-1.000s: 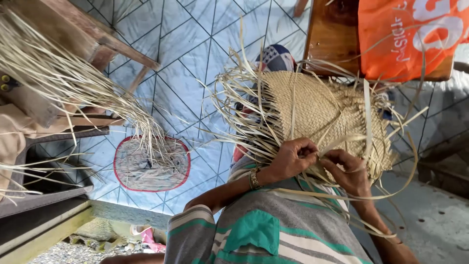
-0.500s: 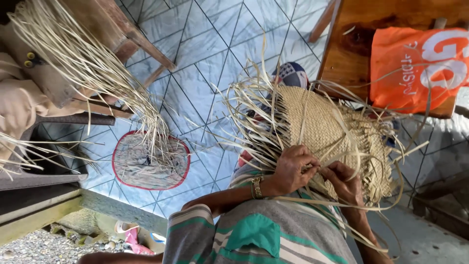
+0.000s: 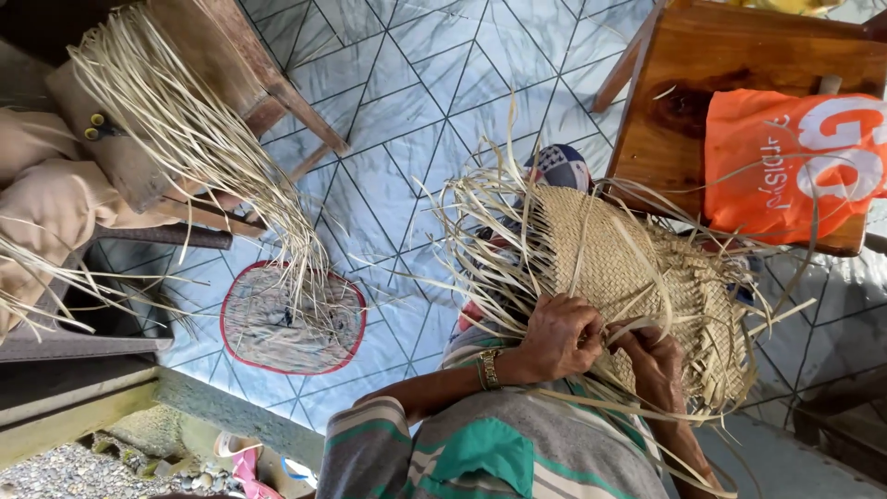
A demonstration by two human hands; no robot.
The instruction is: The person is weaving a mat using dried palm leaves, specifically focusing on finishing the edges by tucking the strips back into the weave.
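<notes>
A half-woven straw basket (image 3: 637,268) with many loose pale strips sticking out rests on my lap. My left hand (image 3: 557,338), a gold bracelet on its wrist, is closed on strips at the near edge of the weave. My right hand (image 3: 658,362) sits right beside it, fingers pinching a strip at the same edge. The two hands touch each other there. Long loose strips (image 3: 480,240) fan out to the left of the basket and partly hide my knee in patterned cloth (image 3: 559,164).
A bundle of straw strips (image 3: 194,139) hangs over a wooden chair (image 3: 249,65) at upper left, above a round woven mat with a red rim (image 3: 291,319). An orange bag (image 3: 795,157) lies on a wooden stool (image 3: 684,102) at upper right. The floor is pale blue tile (image 3: 416,83).
The view has swung, so the chair and the orange bag sit lower in frame. Both hands stay on the basket's near edge, fingers shifting among the strips.
</notes>
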